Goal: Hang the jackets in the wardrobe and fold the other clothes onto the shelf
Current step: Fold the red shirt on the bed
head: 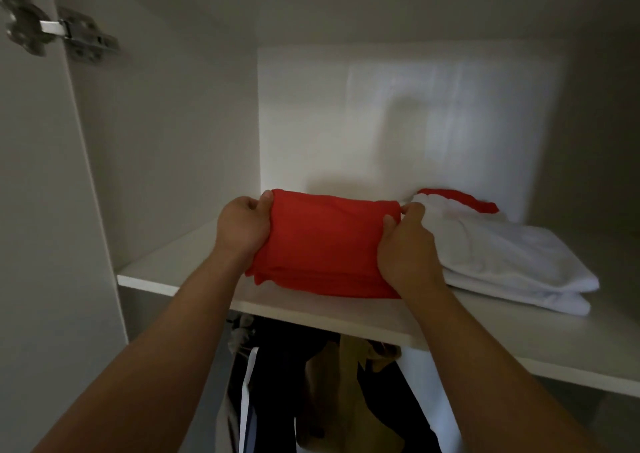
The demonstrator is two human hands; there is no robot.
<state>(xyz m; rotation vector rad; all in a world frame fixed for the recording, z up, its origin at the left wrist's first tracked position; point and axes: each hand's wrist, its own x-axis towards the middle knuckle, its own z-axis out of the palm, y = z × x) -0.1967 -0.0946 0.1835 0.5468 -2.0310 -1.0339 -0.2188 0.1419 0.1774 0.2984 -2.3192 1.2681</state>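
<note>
Steel-grey metal hinge hardware (69, 33) sits high on the open white wardrobe door (31, 244) at the far left. Further in, the left hand (242, 225) grips the left edge of a folded red cloth garment (325, 244), thumb on top. The right hand (405, 244) pinches its right edge, so both hands hold it where it rests on the white wardrobe shelf (173, 272), near the front edge. Close against the right hand lies a folded white garment (512, 262), crowding that side of the shelf. Another red piece (460, 198) shows behind it by the back wall. Below the shelf hang dark jackets (287, 383) and a tan one (349, 383), packed together. The wardrobe's inside is plain white panel, dim at the sides, with a bright patch on the back.
</note>
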